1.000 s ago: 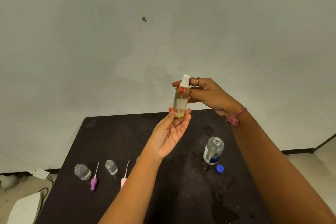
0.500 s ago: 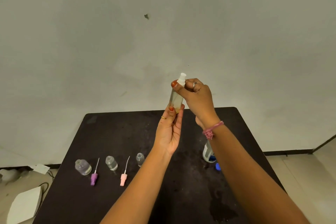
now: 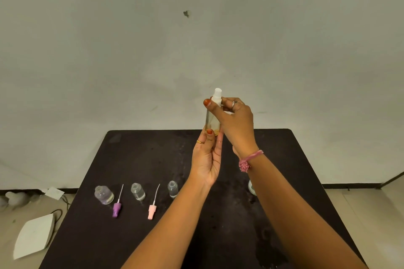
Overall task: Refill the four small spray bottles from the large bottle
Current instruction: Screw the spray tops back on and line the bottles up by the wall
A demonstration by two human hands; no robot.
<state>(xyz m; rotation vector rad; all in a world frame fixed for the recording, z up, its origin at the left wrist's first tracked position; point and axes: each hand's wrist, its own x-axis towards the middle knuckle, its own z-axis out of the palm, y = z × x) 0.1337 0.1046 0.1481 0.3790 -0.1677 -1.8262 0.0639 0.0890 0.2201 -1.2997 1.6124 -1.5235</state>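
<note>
Up above the far edge of the black table point(image 3: 284, 159), both hands hold one small spray bottle point(image 3: 211, 120) upright against the grey wall point(image 3: 196, 39). The left hand point(image 3: 207, 159) supports it from below, fingertips pressed to the lower part of the clear body, where a shallow layer of yellowish liquid sits at the bottom. The right hand point(image 3: 237, 124) curls round the upper part, thumb and fingers closed on the collar just under the white spray head point(image 3: 217, 94); that hand covers much of the bottle's right side, so the neck itself cannot be made out.

On the table, three small clear bottles stand open in a row: the left bottle point(image 3: 103, 195), the middle bottle point(image 3: 138, 191) and a third bottle point(image 3: 172, 189), whose right edge is cut off by the left forearm. A purple sprayer top point(image 3: 116, 209) with its dip tube lies between the first two, and a pink sprayer top point(image 3: 151, 211) lies between the second and third.

The large bottle point(image 3: 251, 187) is almost wholly hidden behind the right forearm; only a pale sliver shows at the arm's left edge, too little to tell whether it is capped.

A pink wristband point(image 3: 249, 159) circles the right wrist. On the floor to the left lie a white wedge-shaped object point(image 3: 32, 236) and a dark cable point(image 3: 59, 212).
</note>
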